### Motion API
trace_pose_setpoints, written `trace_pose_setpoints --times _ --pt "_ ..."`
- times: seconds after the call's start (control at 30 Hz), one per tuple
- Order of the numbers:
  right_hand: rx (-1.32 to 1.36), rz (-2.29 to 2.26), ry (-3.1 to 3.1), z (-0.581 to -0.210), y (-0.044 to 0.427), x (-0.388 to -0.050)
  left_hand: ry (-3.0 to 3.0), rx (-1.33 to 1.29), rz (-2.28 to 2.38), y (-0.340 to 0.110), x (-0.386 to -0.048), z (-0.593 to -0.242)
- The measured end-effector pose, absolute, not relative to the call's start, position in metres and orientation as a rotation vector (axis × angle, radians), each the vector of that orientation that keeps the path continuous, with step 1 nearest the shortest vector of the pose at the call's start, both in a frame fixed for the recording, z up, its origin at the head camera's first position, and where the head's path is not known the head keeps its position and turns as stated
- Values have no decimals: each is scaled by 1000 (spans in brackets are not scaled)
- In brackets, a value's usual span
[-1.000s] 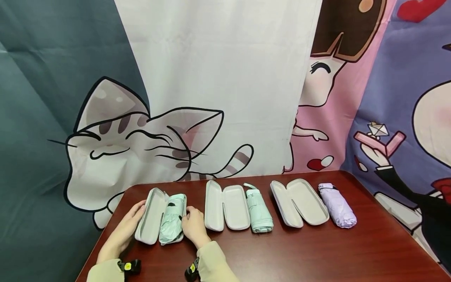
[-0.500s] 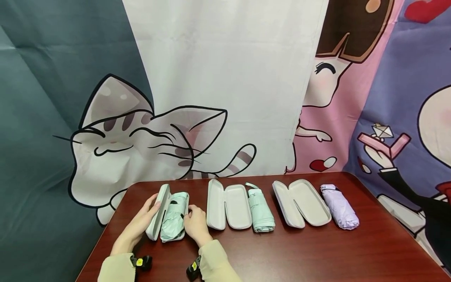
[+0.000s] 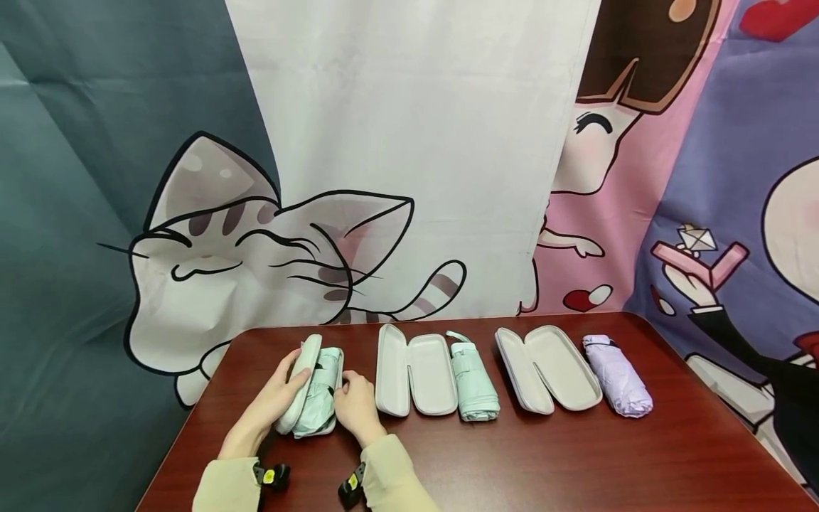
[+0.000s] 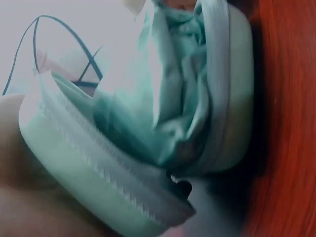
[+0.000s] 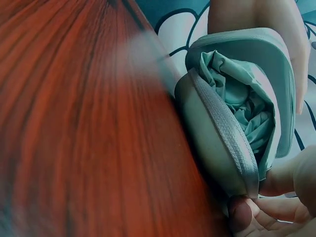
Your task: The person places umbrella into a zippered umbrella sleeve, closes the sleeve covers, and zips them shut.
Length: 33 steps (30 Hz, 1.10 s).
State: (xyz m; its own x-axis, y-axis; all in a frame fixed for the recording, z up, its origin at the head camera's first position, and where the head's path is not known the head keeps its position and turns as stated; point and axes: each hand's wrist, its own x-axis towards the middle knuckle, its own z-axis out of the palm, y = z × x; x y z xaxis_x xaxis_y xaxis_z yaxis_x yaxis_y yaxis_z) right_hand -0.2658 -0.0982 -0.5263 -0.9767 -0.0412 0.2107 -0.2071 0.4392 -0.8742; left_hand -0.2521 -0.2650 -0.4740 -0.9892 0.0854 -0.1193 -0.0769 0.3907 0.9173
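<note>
At the table's left, a pale zippered hard case [image 3: 297, 402] stands half closed, its lid tilted up over a mint-green folded umbrella [image 3: 322, 395] in the base. My left hand [image 3: 271, 398] presses against the outside of that lid, fingers fairly straight. On the base's right edge, my right hand [image 3: 357, 405] pinches the rim between thumb and fingers. From the right wrist view, crumpled umbrella fabric [image 5: 242, 98] shows between lid and base. The left wrist view shows the zipper edge of the lid [image 4: 108, 158] apart from the base [image 4: 237, 94].
Two more pale cases lie spread open, one in the middle [image 3: 431, 373] and one further right [image 3: 559, 366]. Beside the middle one is a mint-green folded umbrella [image 3: 473, 380]; a lilac folded umbrella [image 3: 617, 377] lies at the far right. A cartoon-printed curtain [image 3: 409, 142] hangs behind the table [image 3: 544, 462].
My left hand has moved right, swinging the left case's lid up from lying flat to leaning over the umbrella. My right hand stays at the base's edge. The other things have not moved.
</note>
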Motion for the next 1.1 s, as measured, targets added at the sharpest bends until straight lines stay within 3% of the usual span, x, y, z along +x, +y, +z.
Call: trace_pose_setpoints --times 1.1 --pt "266 1549 -2531 -524 -96 -264 3041 -88 1004 -216 -249 -484"
